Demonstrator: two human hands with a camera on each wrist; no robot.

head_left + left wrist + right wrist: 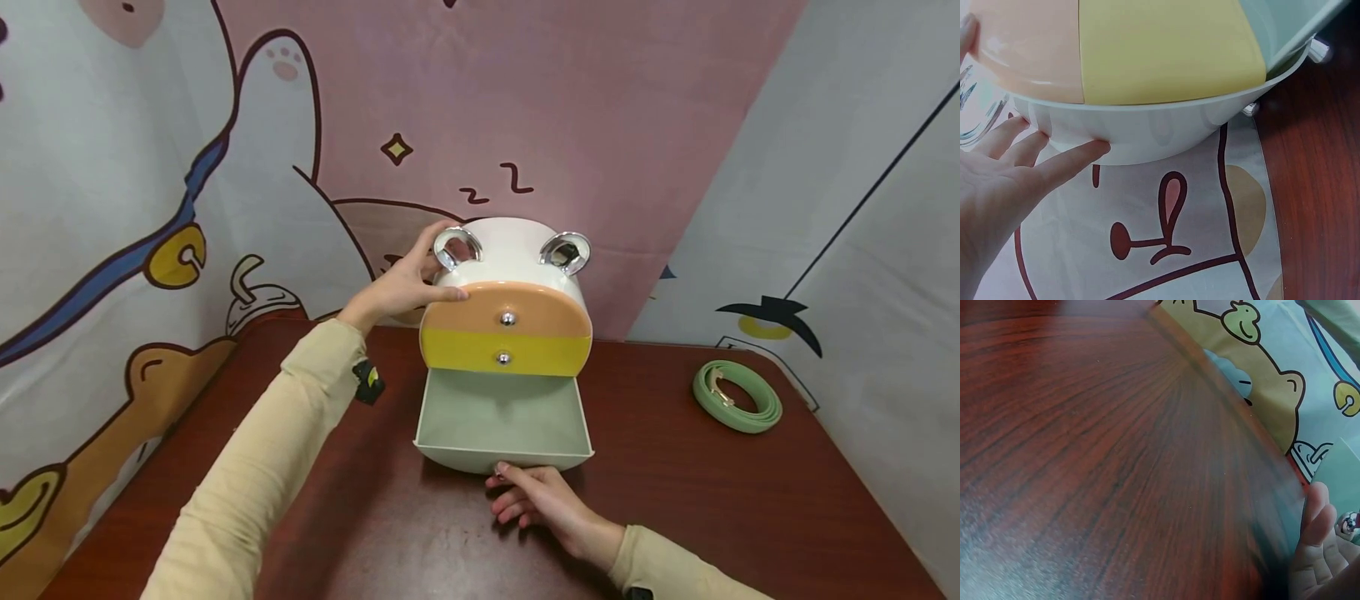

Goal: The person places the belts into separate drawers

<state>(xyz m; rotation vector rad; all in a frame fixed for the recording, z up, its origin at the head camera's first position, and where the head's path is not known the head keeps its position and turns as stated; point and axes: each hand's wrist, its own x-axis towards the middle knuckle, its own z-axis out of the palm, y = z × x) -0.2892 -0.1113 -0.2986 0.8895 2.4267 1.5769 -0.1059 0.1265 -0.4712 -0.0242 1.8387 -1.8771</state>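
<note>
A white drawer box [510, 250] with two shiny ring-shaped ears stands near the back of the table. Its front has an orange drawer [472, 315] and a yellow drawer [457, 350], both pushed in. Below them the pale green drawer [502, 408] is pulled far out, with nothing inside. My left hand [401, 283] grips the box's upper left side, thumb on the orange front; in the left wrist view its fingers [1079, 156] press the white shell. At the green drawer's front, my right hand [543, 504] pinches the small silver knob [1349, 524] between thumb and fingers.
A coiled green belt [738, 397] with a gold buckle lies to the right on the dark red-brown table [652, 467]. Behind and at the left hangs a cartoon-printed cloth [600, 125], close to the back of the box.
</note>
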